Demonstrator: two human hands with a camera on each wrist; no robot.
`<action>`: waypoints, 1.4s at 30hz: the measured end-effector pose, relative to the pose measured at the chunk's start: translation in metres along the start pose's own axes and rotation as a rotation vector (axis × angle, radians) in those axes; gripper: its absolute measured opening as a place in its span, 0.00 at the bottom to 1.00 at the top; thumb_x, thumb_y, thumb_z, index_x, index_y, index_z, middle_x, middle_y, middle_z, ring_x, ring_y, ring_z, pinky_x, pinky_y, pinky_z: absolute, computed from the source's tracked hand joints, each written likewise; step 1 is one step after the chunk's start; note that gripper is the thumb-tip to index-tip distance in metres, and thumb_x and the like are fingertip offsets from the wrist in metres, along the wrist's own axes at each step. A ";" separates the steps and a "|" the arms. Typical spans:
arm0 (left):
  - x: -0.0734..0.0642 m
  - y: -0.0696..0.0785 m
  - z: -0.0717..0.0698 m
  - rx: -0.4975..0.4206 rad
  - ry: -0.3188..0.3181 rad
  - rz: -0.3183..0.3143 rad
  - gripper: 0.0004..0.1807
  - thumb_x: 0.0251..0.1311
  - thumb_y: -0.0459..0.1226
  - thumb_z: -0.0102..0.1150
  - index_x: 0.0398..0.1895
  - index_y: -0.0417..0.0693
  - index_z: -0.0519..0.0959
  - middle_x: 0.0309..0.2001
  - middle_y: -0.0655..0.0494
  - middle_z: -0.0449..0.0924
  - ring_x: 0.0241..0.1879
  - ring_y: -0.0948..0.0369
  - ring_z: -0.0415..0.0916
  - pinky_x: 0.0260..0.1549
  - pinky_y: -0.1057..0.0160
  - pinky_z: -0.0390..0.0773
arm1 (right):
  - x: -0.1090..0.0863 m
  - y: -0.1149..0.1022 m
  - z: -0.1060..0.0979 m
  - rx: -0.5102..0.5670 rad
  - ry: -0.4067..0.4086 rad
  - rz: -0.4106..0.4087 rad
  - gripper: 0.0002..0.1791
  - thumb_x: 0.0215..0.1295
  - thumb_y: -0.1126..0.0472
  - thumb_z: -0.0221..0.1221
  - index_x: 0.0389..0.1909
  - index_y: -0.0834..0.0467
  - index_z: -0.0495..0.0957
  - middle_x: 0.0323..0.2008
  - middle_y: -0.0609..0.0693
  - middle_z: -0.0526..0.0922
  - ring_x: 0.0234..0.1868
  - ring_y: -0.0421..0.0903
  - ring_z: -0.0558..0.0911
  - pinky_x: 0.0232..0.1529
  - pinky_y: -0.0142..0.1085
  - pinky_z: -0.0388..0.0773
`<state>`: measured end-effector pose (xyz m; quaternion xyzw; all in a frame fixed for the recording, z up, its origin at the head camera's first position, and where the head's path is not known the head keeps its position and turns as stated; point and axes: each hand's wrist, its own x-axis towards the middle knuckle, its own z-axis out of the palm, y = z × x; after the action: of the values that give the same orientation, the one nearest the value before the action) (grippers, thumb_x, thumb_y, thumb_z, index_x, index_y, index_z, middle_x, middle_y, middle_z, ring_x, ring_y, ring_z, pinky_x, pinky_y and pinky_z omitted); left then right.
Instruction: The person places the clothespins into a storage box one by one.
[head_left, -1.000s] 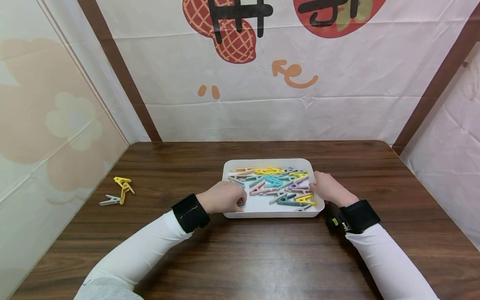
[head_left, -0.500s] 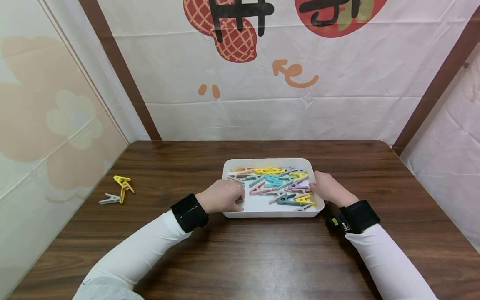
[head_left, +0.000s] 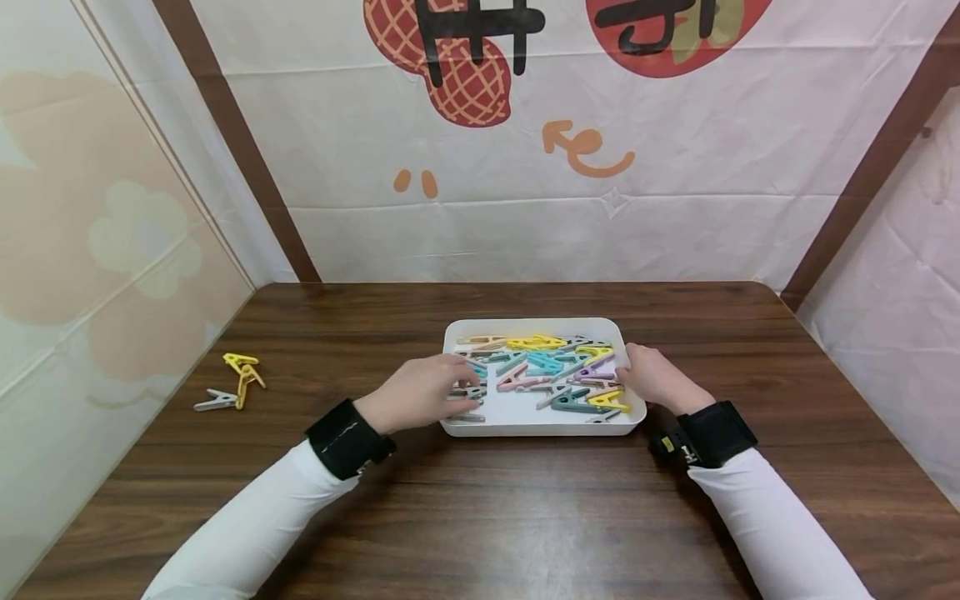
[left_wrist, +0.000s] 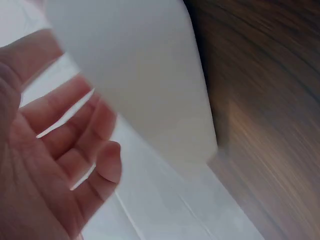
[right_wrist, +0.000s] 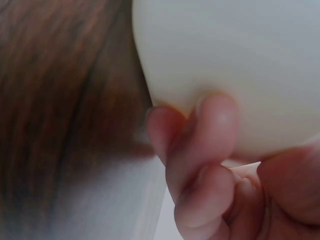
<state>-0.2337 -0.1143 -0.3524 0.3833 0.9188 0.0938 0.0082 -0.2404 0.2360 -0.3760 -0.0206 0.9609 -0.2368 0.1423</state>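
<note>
A white plastic tray (head_left: 540, 431) holds many clothespins (head_left: 546, 362) in yellow, teal, pink, purple and grey. Over its left edge is my left hand (head_left: 418, 392), its fingers loosely bent and spread. In the left wrist view these fingers (left_wrist: 82, 155) are apart, with nothing seen between them, beside the tray's outer wall (left_wrist: 145, 85). Several clothespins lie under and beside the fingertips. At the tray's right end my right hand (head_left: 666, 382) grips the rim. The right wrist view has its fingers (right_wrist: 215, 130) curled against the outer wall (right_wrist: 240, 50); the thumb goes over the rim.
Two yellow clothespins (head_left: 246, 380) and a grey one (head_left: 215, 400) lie on the wooden table (head_left: 510, 517) at the far left. A printed cloth (head_left: 480, 233) hangs behind the table, with more cloth at both sides.
My left hand has loosened from a curled shape and shifted left, uncovering clothespins at the tray's left end. The right hand and the tray keep their places.
</note>
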 end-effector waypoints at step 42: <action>-0.162 -0.171 -0.026 0.075 0.025 -1.077 0.43 0.58 0.59 0.58 0.42 0.18 0.71 0.37 0.24 0.72 0.40 0.32 0.71 0.35 0.37 0.70 | 0.000 0.000 0.002 -0.033 0.010 -0.006 0.27 0.73 0.63 0.49 0.63 0.77 0.58 0.52 0.70 0.72 0.37 0.52 0.77 0.24 0.36 0.73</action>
<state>-0.2413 -0.3506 -0.3670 -0.1433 0.9880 0.0480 0.0306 -0.2392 0.2354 -0.3780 -0.0245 0.9653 -0.2213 0.1363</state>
